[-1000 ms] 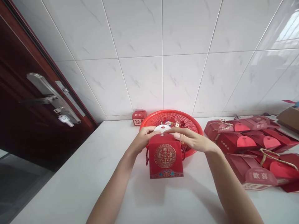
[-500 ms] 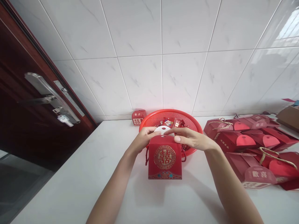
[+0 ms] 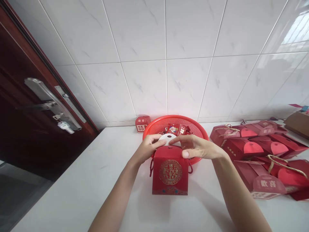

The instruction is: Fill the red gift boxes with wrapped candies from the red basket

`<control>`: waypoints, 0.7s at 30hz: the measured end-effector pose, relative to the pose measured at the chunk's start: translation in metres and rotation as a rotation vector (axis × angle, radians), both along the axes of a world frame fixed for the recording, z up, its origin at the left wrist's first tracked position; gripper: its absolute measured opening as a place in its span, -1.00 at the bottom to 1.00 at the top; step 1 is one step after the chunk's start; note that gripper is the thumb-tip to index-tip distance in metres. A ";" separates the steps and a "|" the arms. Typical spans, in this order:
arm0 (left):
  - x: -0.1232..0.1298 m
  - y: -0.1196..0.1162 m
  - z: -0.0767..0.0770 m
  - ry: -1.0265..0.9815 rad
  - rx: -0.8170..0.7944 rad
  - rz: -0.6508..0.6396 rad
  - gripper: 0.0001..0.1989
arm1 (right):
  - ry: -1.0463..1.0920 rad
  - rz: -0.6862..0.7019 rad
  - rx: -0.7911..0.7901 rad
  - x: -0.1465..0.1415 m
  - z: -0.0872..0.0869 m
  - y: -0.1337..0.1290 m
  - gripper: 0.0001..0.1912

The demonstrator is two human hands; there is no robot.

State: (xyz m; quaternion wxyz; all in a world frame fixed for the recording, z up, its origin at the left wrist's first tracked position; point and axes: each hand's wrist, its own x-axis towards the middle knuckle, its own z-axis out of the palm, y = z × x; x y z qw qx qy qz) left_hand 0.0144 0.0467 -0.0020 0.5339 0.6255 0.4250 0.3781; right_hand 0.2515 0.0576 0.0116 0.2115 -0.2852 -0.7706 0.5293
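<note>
A red gift box with a gold double-happiness emblem is held upright in front of a red plastic basket. Its rounded red front flap and a white rounded flap behind it stand up, each with a hole. My left hand grips the box's upper left side, thumb on the white flap. My right hand is at the upper right, index finger reaching to the white flap and thumb at the front panel's edge. Dark red cords hang at both sides. Wrapped red sweets lie in the basket.
A small red box stands against the tiled wall, left of the basket. Several red boxes, some with rope handles, cover the right of the white table. A brown carton is at the far right; a door with keys is left.
My right thumb and index finger have spread further apart. The box sits slightly lower in view, and its front flap has tipped a little away from the white flap.
</note>
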 end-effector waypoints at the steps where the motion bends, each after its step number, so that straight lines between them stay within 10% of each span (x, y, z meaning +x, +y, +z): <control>1: 0.000 -0.002 0.001 0.005 0.020 0.004 -0.66 | 0.003 0.005 -0.004 0.000 0.000 -0.001 -0.36; 21: -0.001 -0.033 0.019 0.228 0.583 0.169 -0.73 | 0.259 0.007 0.110 0.003 0.018 -0.026 -0.48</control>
